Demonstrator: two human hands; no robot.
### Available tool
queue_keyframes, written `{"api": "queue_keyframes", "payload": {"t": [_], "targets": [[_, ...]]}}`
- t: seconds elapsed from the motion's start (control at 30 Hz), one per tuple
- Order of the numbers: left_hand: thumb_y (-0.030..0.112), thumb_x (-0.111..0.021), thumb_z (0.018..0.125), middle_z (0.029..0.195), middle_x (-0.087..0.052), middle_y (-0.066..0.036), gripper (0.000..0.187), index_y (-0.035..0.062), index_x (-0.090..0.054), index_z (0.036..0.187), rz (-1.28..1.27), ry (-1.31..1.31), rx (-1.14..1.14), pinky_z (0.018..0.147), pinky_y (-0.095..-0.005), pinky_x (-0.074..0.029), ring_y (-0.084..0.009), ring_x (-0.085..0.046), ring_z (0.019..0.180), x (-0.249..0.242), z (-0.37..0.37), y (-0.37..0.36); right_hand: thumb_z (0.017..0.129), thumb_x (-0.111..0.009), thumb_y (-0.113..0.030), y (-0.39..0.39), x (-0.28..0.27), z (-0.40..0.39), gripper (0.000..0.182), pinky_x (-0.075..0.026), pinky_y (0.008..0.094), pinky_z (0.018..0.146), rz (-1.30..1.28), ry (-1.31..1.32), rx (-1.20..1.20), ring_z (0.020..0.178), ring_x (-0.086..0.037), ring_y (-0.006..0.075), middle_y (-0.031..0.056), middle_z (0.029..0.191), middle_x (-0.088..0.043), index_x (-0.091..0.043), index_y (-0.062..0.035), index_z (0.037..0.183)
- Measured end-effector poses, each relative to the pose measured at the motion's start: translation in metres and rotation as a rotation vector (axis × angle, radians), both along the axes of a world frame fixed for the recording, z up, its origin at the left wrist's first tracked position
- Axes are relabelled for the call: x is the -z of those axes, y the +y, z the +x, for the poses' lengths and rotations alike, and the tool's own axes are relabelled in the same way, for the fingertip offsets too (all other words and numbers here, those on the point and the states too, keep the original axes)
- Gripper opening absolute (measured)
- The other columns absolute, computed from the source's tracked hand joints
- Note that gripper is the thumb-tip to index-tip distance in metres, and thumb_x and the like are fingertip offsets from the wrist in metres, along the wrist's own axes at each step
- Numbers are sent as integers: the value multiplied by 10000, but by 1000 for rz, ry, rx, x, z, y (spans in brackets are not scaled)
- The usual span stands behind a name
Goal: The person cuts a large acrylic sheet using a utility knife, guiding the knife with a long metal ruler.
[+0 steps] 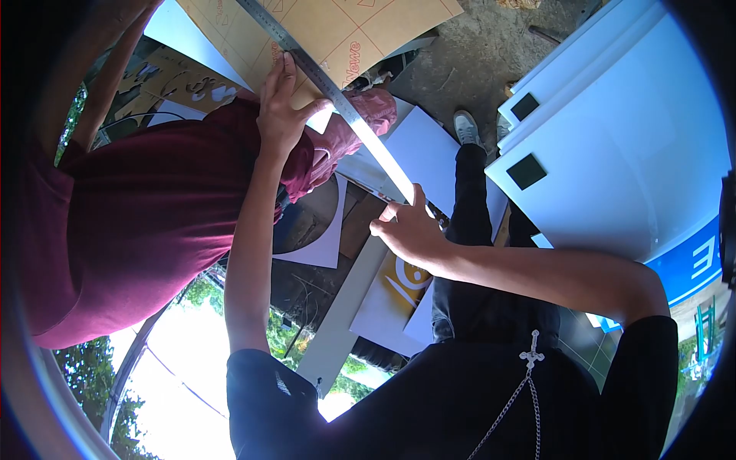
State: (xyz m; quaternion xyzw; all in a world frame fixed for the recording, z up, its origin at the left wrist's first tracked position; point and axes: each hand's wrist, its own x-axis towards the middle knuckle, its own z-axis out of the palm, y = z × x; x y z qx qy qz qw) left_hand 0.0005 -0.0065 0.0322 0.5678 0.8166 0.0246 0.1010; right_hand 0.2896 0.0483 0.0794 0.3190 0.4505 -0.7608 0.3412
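Observation:
A long metal ruler (349, 113) runs diagonally from the brown paper-covered sheet (399, 34) at the top down to my right hand (414, 234). The fingers of that hand are closed on the ruler's lower end, beyond the sheet's edge. My left hand (285, 115) lies on the sheet's near edge beside the ruler, fingers stretched out and thumb spread toward the metal. Red lines and lettering mark the brown covering.
A person in a maroon shirt (153, 222) stands close on the left. Large white panels (613, 146) with black squares fill the right. Below lie a white sheet with a round cut-out (326, 241) and a yellow-marked board (387, 295). A shoe (466, 129) is on the floor.

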Motion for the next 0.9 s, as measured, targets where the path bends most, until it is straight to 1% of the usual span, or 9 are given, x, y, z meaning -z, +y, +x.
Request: {"api": "queue_keyframes", "payload": {"t": [0.1,0.2,0.3,0.4,0.5,0.6,0.7,0.8,0.9], "targets": [[378,-877,638,1478,-443,-177,1043,37,-388,1494,-26,-14,-46,1049,-441,-458,-360,-487,1296,-1,2,0,883,-579,-417,-1,1,0,371,-529,469,931,20,18,1,1002,-683,437,367,1524,-153,-673,-76,995],[372,-878,639,1482,-441,-173,1040,41,-389,1495,-5,-13,-23,1056,-436,-452,-360,-485,1298,0,1,0,867,-632,-363,3,-4,-2,370,-499,449,977,-26,-50,21,1037,-655,412,241,1457,-247,-678,-31,1023],[370,-878,637,1484,-440,-171,1043,43,-388,1497,-9,-18,-29,1056,-432,-450,-359,-481,1301,0,1,-1,867,-630,-362,1,-2,-1,368,-498,450,976,-17,-20,16,1037,-653,412,238,1453,-251,-675,-30,1021],[336,-869,680,1482,-419,-212,1016,-21,-365,1487,-47,-34,-32,1080,-428,-435,-358,-445,1332,-3,2,1,868,-629,-362,-1,0,-1,366,-497,448,977,-10,-3,-2,1038,-652,414,240,1451,-251,-674,-31,1018],[351,-863,687,1484,-415,-217,1013,-29,-366,1483,-55,-29,-32,1083,-431,-432,-359,-444,1333,-4,3,1,868,-630,-361,0,-1,0,366,-496,448,979,-16,-6,7,1040,-650,418,239,1454,-248,-674,-32,1021],[374,-857,691,1488,-410,-222,1019,-35,-362,1482,-56,-20,-27,1084,-436,-428,-365,-446,1331,-3,2,1,902,-558,-416,1,-2,1,396,-524,479,940,6,12,-3,1313,-500,409,388,1433,-341,-680,-52,1005],[392,-851,693,1491,-406,-226,1028,-34,-355,1486,-67,-30,-34,1089,-438,-421,-369,-440,1337,-5,4,1,901,-559,-413,0,-3,1,392,-528,479,933,22,16,0,1314,-495,413,381,1402,-373,-681,-54,1001],[391,-853,692,1491,-405,-228,1033,-37,-350,1487,-70,-31,-35,1090,-441,-415,-373,-441,1337,-4,3,0,901,-560,-410,0,-1,1,385,-525,481,937,29,46,-4,1299,-509,418,383,1418,-349,-681,-57,994],[406,-873,626,1489,-434,-175,1070,41,-377,1502,-5,-5,-15,1057,-445,-441,-369,-483,1289,0,2,0,902,-561,-408,-1,-1,2,380,-520,486,944,28,46,11,1304,-505,419,391,1435,-332,-681,-58,989]]}}
